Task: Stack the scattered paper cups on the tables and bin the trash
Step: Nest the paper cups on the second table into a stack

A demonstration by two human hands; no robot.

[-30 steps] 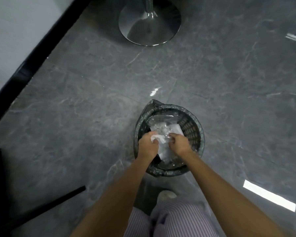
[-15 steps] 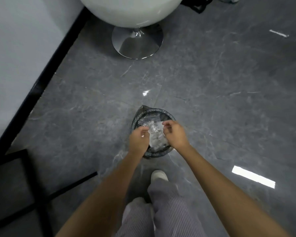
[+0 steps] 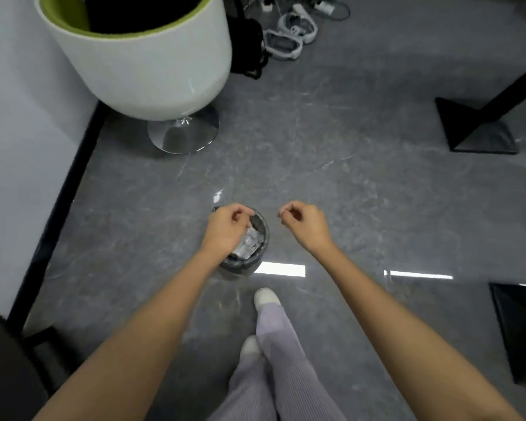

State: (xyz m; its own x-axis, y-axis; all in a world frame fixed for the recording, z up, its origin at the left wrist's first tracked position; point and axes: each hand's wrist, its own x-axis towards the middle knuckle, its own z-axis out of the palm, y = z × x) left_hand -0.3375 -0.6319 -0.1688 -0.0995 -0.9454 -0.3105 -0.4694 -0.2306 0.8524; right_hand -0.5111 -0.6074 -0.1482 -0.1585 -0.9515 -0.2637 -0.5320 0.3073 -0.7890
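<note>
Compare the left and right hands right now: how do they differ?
The left hand hangs over the trash bin and hides part of its rim. The right hand hangs over the floor to the bin's right. The left hand's fingertips point right; the right hand's point left. Both hands are back-up with loosely curled fingers, and hold nothing visible.

Loose trousers of pale lilac, finely ribbed fabric (image 3: pixel 283 375) are worn above 2 off-white, round-toed shoes (image 3: pixel 264 297). The left hand (image 3: pixel 225 229), the right hand (image 3: pixel 304 223) and both forearms (image 3: pixel 152 329) are left bare down to the frame's lower edge.
</note>
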